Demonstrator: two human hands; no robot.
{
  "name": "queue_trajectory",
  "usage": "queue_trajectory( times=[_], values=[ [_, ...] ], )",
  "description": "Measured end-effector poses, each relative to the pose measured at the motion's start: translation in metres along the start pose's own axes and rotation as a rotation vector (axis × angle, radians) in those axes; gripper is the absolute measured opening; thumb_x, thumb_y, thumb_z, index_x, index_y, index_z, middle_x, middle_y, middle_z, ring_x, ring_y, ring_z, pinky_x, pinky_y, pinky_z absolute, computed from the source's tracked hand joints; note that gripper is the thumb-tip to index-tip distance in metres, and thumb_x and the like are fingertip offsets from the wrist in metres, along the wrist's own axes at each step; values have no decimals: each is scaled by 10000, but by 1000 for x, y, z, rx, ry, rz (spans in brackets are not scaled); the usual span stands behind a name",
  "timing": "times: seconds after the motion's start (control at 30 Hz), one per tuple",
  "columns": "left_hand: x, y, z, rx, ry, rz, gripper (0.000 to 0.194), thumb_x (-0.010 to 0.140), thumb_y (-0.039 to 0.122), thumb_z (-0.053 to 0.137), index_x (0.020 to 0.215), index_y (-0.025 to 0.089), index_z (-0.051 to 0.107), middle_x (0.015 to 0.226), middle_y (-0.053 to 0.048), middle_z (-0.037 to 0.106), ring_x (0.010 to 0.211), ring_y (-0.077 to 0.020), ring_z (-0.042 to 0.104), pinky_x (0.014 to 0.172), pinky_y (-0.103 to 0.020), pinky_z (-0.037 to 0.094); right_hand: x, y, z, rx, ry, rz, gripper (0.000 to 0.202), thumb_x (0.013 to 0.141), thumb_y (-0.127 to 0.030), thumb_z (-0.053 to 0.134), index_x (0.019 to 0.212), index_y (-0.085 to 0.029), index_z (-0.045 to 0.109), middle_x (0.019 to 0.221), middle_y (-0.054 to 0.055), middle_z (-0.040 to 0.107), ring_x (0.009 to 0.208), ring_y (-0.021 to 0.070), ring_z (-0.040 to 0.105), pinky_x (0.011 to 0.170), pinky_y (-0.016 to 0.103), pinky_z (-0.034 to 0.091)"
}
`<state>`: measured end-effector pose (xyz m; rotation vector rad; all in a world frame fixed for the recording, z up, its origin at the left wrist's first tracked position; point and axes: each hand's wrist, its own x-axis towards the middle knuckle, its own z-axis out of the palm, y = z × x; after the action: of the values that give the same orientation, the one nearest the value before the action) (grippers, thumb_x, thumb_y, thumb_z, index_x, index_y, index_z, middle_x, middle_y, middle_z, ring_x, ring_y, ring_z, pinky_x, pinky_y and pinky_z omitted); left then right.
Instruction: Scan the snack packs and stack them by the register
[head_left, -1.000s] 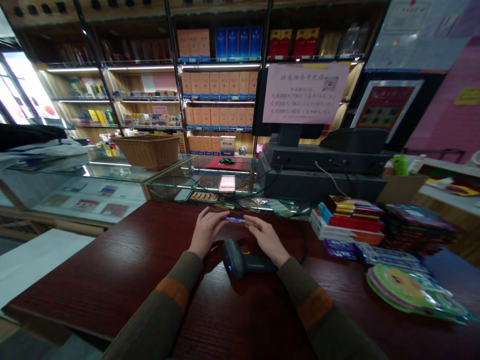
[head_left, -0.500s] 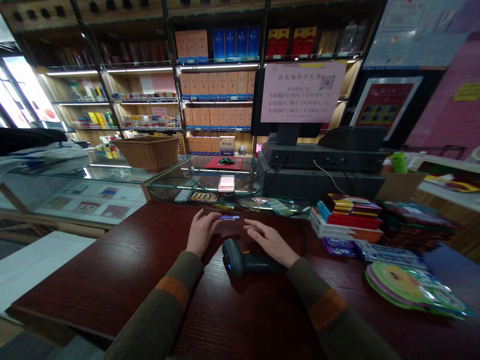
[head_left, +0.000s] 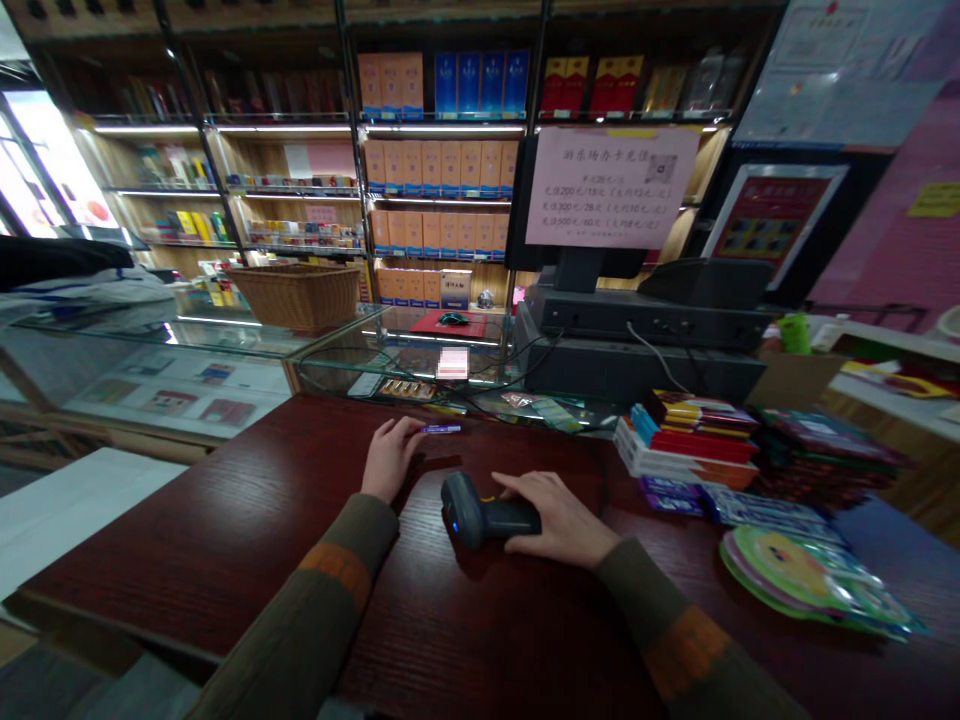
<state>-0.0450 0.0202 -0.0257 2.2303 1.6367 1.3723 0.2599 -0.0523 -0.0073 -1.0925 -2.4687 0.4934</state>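
My left hand (head_left: 391, 455) pinches the end of a small, slim purple-and-white wrapped stick (head_left: 442, 429) between thumb and fingers, low over the dark wooden counter. Its exact kind is too small to read. A black barcode scanner (head_left: 472, 512) with a blue light lies on the counter, its head pointing left. Around its handle comes my right hand (head_left: 562, 515), thumb along the near side and fingers stretched out on the far side, not wrapped closed. The palm hides the handle's end.
To the right are stacked boxes (head_left: 694, 445), purple packs (head_left: 671, 495) and green-edged packages (head_left: 795, 575). Behind stand a monitor with a pink sign (head_left: 607, 190), a glass case, a wicker basket (head_left: 300, 295) and cables. The brown counter (head_left: 225, 520) ends at the left.
My right hand has moved down and toward me onto the scanner's handle, its fingers spreading. My left hand has shifted slightly left with the purple stick. The scanner has stayed put.
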Motion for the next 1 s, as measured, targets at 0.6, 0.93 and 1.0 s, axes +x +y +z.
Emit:
queue_trajectory(
  times=[0.6, 0.93, 1.0],
  values=[
    [-2, -18, 5, -270, 45, -127, 160, 877, 369, 618, 916, 226, 679, 923, -29, 751, 913, -198, 703, 866, -326, 539, 2, -16, 1, -122, 195, -54, 516, 795, -201, 637, 1303, -174, 552, 1188, 102, 678, 1075, 248, 588, 964, 397, 375],
    [-2, -24, 9, -278, 62, -122, 179, 872, 394, 628, 923, 234, 690, 924, -32, 748, 930, -205, 690, 891, -351, 531, 3, -27, 0, -104, 200, -100, 448, 771, -185, 662, 1215, -194, 600, 1065, 78, 700, 1019, 243, 609, 979, 412, 367],
    [-1, -25, 9, -261, 57, -125, 187, 873, 406, 628, 920, 235, 687, 945, -33, 748, 948, -207, 685, 909, -357, 521, 3, -27, 0, -103, 203, -107, 451, 772, -187, 663, 1218, -198, 600, 1066, 75, 699, 1024, 242, 609, 985, 415, 364]
  ],
)
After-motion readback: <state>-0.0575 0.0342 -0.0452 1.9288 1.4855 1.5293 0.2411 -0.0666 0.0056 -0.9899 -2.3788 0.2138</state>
